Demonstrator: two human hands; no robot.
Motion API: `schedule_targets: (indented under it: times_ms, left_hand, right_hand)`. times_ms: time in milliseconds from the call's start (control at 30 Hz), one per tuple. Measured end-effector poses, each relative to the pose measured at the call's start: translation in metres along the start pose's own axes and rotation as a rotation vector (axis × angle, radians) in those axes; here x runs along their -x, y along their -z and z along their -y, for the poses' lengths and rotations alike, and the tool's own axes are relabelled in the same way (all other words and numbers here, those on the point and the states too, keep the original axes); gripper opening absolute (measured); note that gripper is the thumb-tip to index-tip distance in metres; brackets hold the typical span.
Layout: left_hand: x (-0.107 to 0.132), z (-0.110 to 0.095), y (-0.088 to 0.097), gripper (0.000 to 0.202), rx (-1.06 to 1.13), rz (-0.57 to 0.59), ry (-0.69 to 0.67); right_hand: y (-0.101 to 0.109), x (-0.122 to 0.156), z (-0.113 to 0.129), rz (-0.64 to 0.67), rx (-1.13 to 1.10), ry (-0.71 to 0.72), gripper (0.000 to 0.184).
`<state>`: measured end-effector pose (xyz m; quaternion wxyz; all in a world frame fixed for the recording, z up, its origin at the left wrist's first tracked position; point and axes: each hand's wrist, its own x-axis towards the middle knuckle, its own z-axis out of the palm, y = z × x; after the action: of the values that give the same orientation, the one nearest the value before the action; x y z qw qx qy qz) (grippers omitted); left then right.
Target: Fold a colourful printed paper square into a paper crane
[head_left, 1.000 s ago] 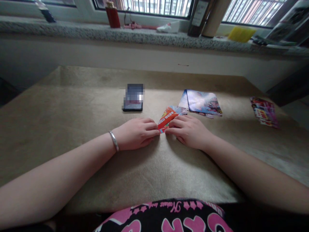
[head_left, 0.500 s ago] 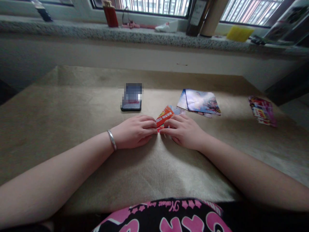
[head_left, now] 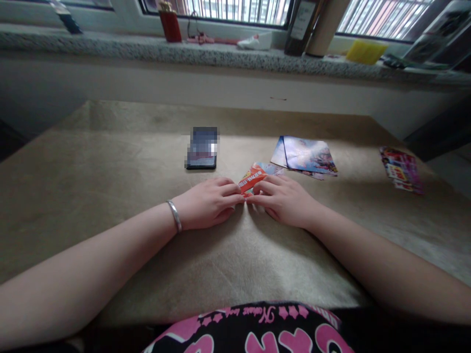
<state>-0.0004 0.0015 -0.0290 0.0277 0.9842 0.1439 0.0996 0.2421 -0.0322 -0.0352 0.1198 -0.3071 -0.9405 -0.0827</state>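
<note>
A colourful printed paper [head_left: 252, 181] with an orange-red band of white lettering lies on the table between my hands and looks folded. My left hand [head_left: 211, 201], a silver bangle at its wrist, grips the paper's left near edge with its fingers closed. From the other side my right hand [head_left: 281, 198] pinches the same paper, its fingers covering the right part. Both sets of fingertips almost meet at the near tip. A paler printed piece shows behind my right fingers; whether it belongs to the same sheet I cannot tell.
A phone [head_left: 202, 149] with a blurred screen lies beyond my left hand. Glossy printed sheets [head_left: 311, 156] overlap beyond my right hand, and pink-red printed papers [head_left: 401, 169] lie far right. On the stone windowsill [head_left: 221, 54] stand a red lighter-like object [head_left: 170, 24] and a yellow block [head_left: 366, 51].
My left fingertips have slid slightly right and nearer to my right fingertips. Less of the paper's near red tip shows now. Both hands keep their hold.
</note>
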Motion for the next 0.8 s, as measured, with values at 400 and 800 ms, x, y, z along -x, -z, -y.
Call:
schedule_targets:
  times_ms: [400, 800]
  left_hand:
    - [0.0, 0.0, 0.001, 0.029, -0.03, -0.011, -0.021]
    - [0.002, 0.001, 0.0, 0.029, -0.044, -0.023, -0.032]
  right_hand:
    - [0.003, 0.007, -0.009, 0.031, -0.001, -0.026, 0.026]
    - [0.011, 0.01, -0.013, 0.026, -0.005, -0.029, 0.03]
